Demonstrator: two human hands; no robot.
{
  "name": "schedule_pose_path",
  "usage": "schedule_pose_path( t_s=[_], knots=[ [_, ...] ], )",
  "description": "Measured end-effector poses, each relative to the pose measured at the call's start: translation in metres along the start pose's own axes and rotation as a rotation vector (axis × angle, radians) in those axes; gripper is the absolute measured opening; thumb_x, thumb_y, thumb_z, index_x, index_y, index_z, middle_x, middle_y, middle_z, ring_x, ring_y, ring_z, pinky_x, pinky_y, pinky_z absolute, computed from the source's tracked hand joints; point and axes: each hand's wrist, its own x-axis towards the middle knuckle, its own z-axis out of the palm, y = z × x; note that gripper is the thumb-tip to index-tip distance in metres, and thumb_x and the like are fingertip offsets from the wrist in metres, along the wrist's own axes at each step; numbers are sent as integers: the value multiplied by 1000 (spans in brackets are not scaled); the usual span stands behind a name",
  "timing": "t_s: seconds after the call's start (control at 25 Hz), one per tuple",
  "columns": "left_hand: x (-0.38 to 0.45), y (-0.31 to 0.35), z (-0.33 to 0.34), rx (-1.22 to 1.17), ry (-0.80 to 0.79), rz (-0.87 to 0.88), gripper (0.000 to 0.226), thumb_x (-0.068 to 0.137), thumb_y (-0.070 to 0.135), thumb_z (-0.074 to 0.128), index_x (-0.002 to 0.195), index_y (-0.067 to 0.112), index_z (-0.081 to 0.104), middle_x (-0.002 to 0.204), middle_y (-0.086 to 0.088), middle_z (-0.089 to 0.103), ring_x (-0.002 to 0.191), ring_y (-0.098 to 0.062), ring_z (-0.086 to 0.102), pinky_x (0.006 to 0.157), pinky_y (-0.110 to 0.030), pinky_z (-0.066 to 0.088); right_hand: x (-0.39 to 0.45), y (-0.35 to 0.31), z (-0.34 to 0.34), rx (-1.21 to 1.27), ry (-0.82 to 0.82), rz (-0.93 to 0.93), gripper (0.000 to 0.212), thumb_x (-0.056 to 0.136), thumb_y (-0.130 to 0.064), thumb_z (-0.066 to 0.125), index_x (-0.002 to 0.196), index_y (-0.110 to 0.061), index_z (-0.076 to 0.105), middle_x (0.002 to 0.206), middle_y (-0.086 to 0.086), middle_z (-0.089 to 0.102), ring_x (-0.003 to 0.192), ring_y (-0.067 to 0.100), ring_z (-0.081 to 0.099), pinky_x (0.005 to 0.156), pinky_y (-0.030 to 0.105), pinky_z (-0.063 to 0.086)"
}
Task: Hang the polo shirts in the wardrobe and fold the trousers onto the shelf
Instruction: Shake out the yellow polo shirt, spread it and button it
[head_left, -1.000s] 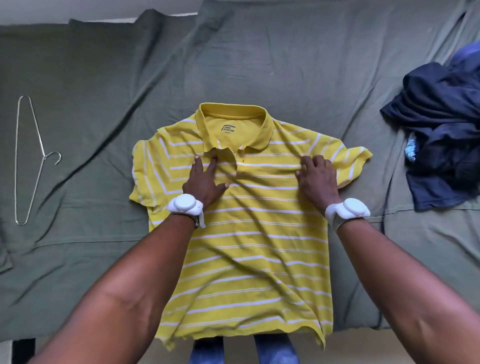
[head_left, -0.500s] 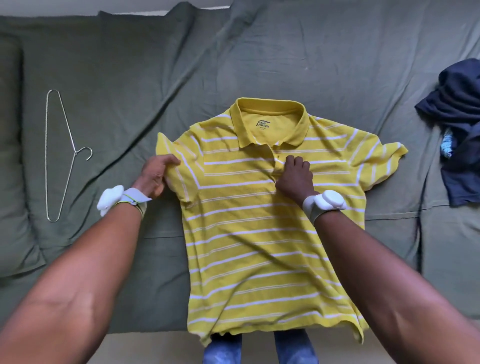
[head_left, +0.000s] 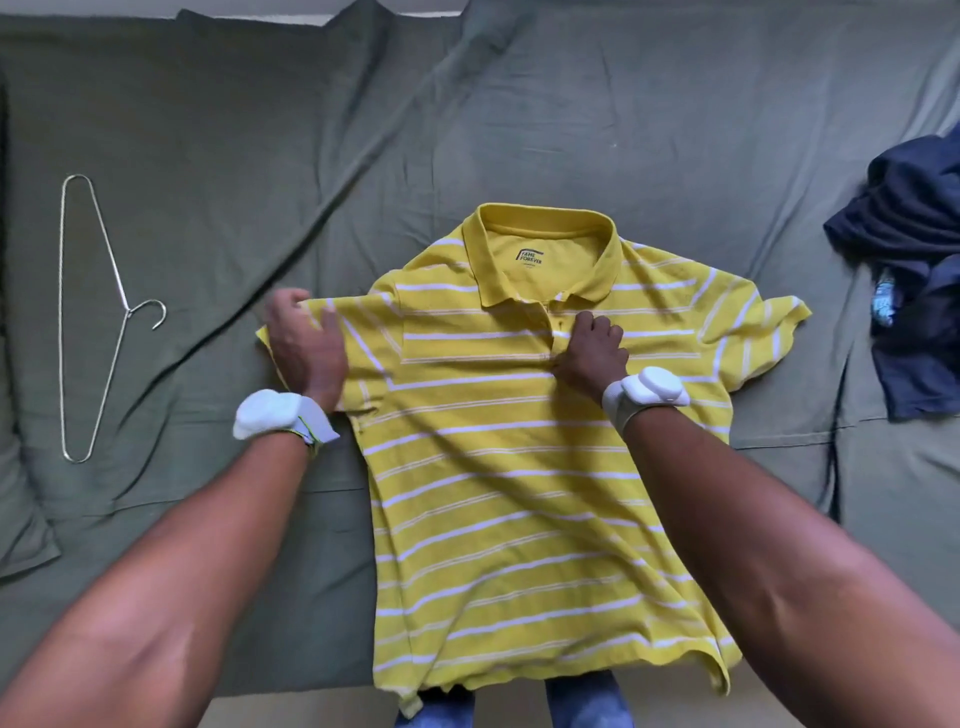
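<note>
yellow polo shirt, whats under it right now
The yellow polo shirt lies front up on the green sheet, which shows all round it. Its hem overhangs the edge, with blue denim below. Whatever else lies beneath is covered.

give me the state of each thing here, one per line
polo shirt: flat on the bed, front up, collar open, not on a hanger
hanger: bare, flat on the sheet, left of the shirt, untouched
dark clothes: crumpled in a heap at the right edge
left hand: grips the shirt's left sleeve
right hand: fingers curled, pressing at the shirt's button placket
sheet: wrinkled
</note>
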Motion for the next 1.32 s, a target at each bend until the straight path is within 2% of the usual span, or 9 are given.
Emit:
schedule_pose_path(
  t_s=[0.12,0.24,0.4,0.48,0.56,0.76,1.0,1.16,1.32],
  knots=[
    [-56,41,46,-128,-574,183,11,85,22,64,90,13,68,82,-6,69,77,-25,62,73,-38,51,4,2,-9,20,-80,-34,64,79,-29,74,127,-10,35,136,15,36,126,37,32,97,49,37],
    [-102,76,89,-216,-771,157,16,86,22,65,97,16,75,80,-3,73,74,-17,64,74,-33,52,15,5,-22,65,-198,-38,69,75,-28,76,129,-7,37,138,19,38,129,39,34,99,45,37],
    [-126,109,130,-267,-698,3,28,89,16,62,115,15,71,106,0,74,96,-11,67,88,-25,51,12,2,-24,409,-13,0,44,81,-40,63,109,-6,59,114,18,64,107,36,58,77,36,43],
    [-128,115,138,-245,-666,-56,30,89,14,59,116,16,71,112,0,73,102,-12,66,92,-25,50,1,-3,-17,384,113,-44,45,86,-45,60,106,-5,59,110,19,64,104,37,58,73,37,40],
    [-126,114,141,-265,-660,-125,31,84,14,59,112,20,72,106,1,74,98,-15,68,91,-32,53,-4,-7,-17,320,154,-68,39,90,-38,58,109,-3,57,113,20,62,107,38,57,76,38,41],
    [-123,113,144,-333,-629,-292,9,68,26,68,78,25,69,65,2,66,56,-16,55,63,-34,49,-11,-9,-23,212,186,-153,26,93,-21,50,109,-2,59,113,22,62,107,40,57,79,41,44],
    [-128,125,149,-137,-532,-196,10,74,25,73,69,25,64,80,0,73,83,-24,68,73,-33,53,-9,-5,-24,644,137,30,11,83,-21,62,77,-13,57,93,18,68,89,40,57,65,31,30],
    [-130,131,149,-67,-514,-243,14,79,29,70,68,24,62,83,-1,72,82,-26,66,70,-31,49,-16,-16,-20,834,156,-16,14,82,-11,57,73,-17,48,75,6,59,74,30,47,63,31,31],
    [-124,125,148,-177,-572,-309,9,73,24,72,66,20,68,69,4,70,68,-19,62,69,-32,51,-7,-11,-6,990,137,25,38,84,-6,61,58,-23,41,59,-10,46,64,19,42,60,28,28]
  ],
)
